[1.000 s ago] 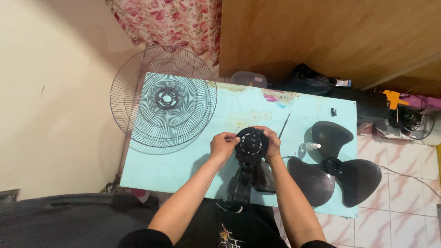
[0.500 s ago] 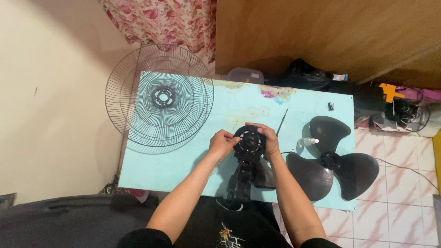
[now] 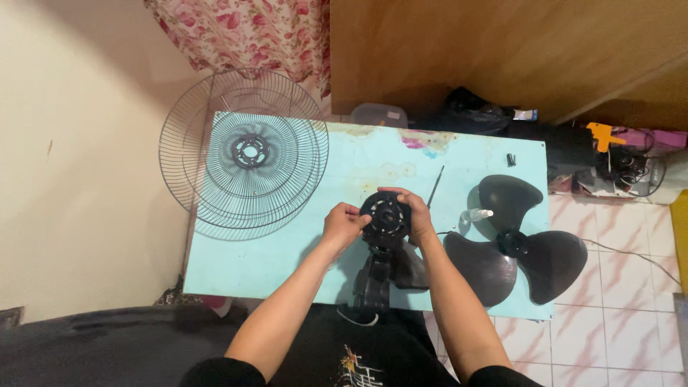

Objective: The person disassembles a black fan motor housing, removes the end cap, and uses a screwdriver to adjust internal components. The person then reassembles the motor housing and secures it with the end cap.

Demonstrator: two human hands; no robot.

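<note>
Holding the black fan motor housing (image 3: 385,218) from both sides, the left hand (image 3: 342,224) has its grip pinched on the round front's left edge, fingers curled in tight, and the right hand (image 3: 414,213) is wrapped over the top and right edge, fingers clamped down on it too; so both are grasping the same part, nothing loose. The round face has a ring of slots and it's pointing up at the camera; the rest of the housing and neck runs down toward the person's lap, hanging off the near edge of the desk (image 3: 287,265).

Just right of the right hand there's a thin dark rod (image 3: 435,187), could be a screwdriver, can't really tell; next to that a small white bottle (image 3: 478,214) lying on its side, touching the shadow of the black three-blade fan propeller (image 3: 517,244), which lies flat on the right part of the light blue desk. A tiny dark bit (image 3: 511,158) sits up near the far right corner.

Off to the left, well apart from the hands, two wire fan guards (image 3: 247,154) are stacked, overhanging the desk's left edge. Behind the desk: a flowery curtain (image 3: 247,32), a wooden panel (image 3: 502,50), a clear plastic tub (image 3: 378,115) and a tangle of cables (image 3: 627,165) on the tiled floor (image 3: 631,315).
</note>
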